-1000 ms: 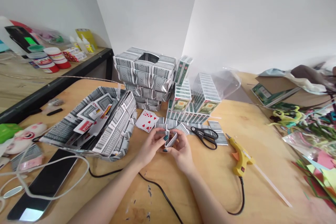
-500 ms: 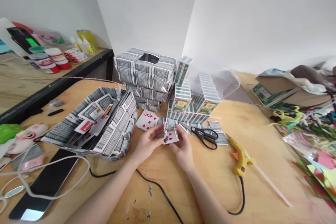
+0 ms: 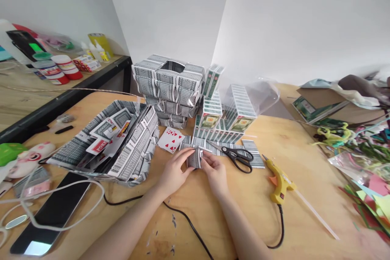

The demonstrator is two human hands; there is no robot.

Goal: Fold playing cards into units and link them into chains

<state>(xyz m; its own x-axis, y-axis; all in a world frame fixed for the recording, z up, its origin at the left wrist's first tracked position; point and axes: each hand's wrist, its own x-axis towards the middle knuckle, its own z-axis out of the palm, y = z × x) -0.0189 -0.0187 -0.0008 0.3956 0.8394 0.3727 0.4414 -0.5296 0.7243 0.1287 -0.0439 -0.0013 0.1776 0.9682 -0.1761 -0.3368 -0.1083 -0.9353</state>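
Note:
Between my two hands is a folded playing card (image 3: 194, 160) with its grey patterned back showing. My left hand (image 3: 176, 169) pinches it from the left, thumb below and fingers on top. On the other side, my right hand (image 3: 215, 172) grips the card's right edge with thumb and fingertips. Just beyond the hands, more grey-backed cards lie on the table, and a few heart cards (image 3: 169, 139) rest face up to the left. Black-handled scissors (image 3: 239, 157) lie right of my right hand, partly over cards.
A yellow glue gun (image 3: 279, 183) with a glue stick lies on the right. On the left stands a basket made of cards (image 3: 134, 160), holding loose cards. Behind are stacked card-built boxes (image 3: 170, 85) and green card packs (image 3: 219, 132). A black cable (image 3: 185, 216) crosses the front.
The held card has turned over: its red heart face was showing, and now the grey back faces me. Both hands have shifted their grip slightly around it.

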